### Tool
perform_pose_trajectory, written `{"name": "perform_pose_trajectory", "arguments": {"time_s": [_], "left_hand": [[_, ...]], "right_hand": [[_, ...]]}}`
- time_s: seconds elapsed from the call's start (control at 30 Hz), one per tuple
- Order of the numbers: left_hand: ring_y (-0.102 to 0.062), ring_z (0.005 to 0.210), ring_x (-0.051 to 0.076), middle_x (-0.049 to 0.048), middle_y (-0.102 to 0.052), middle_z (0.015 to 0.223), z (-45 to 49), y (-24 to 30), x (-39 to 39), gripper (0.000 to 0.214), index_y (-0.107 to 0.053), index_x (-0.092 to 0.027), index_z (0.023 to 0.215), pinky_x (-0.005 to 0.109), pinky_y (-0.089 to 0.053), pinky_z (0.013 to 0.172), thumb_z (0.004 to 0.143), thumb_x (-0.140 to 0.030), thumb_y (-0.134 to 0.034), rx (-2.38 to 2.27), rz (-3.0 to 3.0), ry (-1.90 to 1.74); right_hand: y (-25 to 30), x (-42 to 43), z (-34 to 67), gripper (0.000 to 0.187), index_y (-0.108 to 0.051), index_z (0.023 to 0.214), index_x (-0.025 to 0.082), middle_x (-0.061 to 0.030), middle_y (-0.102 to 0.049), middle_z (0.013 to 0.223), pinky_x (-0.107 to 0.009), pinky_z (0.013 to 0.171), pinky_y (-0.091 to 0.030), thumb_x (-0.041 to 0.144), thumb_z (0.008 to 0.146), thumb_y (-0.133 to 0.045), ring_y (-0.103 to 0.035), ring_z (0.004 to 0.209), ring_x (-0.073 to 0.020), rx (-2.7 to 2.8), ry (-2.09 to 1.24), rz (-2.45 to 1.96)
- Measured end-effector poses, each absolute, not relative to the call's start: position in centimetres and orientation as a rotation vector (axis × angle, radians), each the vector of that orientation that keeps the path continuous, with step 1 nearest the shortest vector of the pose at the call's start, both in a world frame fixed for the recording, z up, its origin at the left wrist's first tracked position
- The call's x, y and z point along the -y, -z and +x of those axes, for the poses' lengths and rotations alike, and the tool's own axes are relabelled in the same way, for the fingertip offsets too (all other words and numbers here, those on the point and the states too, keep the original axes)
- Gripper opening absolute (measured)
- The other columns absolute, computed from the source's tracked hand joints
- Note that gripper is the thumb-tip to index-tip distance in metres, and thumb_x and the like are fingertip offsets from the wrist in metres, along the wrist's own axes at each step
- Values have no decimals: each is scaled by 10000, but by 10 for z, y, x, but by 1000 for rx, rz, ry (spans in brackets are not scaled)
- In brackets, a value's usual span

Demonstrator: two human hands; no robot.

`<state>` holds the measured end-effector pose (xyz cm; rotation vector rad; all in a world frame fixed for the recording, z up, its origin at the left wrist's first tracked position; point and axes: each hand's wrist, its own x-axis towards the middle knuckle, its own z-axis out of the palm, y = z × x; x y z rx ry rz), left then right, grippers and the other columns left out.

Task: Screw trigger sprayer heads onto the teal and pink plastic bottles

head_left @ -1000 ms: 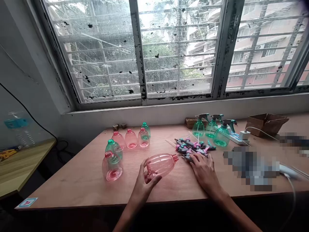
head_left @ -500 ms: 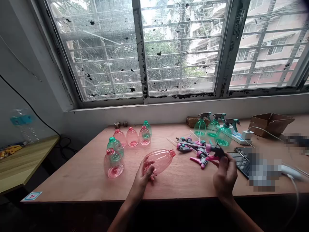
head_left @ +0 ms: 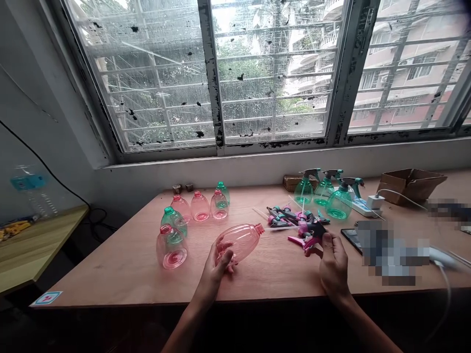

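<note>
My left hand [head_left: 218, 262] is closed round the base of a clear pink plastic bottle [head_left: 241, 241], which is tilted with its open neck toward the right. My right hand [head_left: 333, 260] grips a pink and black trigger spray head [head_left: 310, 233] whose thin dip tube points left toward the bottle's neck. The neck and the tube's tip stay a little apart. Both hands hover just above the wooden table [head_left: 121, 274], near its front edge.
Several capless pink and green bottles [head_left: 200, 207] stand at the left, one pink bottle [head_left: 171, 247] nearest. A pile of spray heads [head_left: 285, 215] lies mid-table, behind it three finished green spray bottles [head_left: 324, 193]. A power strip [head_left: 364, 206], a cardboard box [head_left: 410, 184] and a phone [head_left: 351, 238] lie right.
My right hand picked a spray head out of the pile, lifted it to the right, then brought it back left toward the bottle. The left hand kept holding the pink bottle.
</note>
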<state>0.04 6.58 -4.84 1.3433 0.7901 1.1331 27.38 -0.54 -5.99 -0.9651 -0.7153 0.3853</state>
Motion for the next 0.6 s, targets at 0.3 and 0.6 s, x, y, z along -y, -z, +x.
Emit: {"name": "perform_pose_trajectory", "arguments": {"time_s": [0.3, 0.6], "left_hand": [[-590, 633, 94, 120, -551, 1259, 0, 49, -66, 712, -415, -221, 1393, 300, -516, 690, 824, -561, -676, -779, 1418, -1092], [-630, 1034, 233, 105, -568, 1254, -3, 42, -53, 760, -318, -273, 1467, 338, -502, 886, 839, -402, -726, -757, 1533, -946]], "right_hand": [[62, 3, 274, 324, -603, 984, 204, -11, -675, 765, -265, 448, -466, 522, 926, -598, -601, 552, -166, 762, -485, -936], [57, 7, 262, 459, -630, 1172, 193, -62, -748, 798, -282, 500, -536, 474, 825, -738, -720, 656, -232, 1083, -1091, -983]]}}
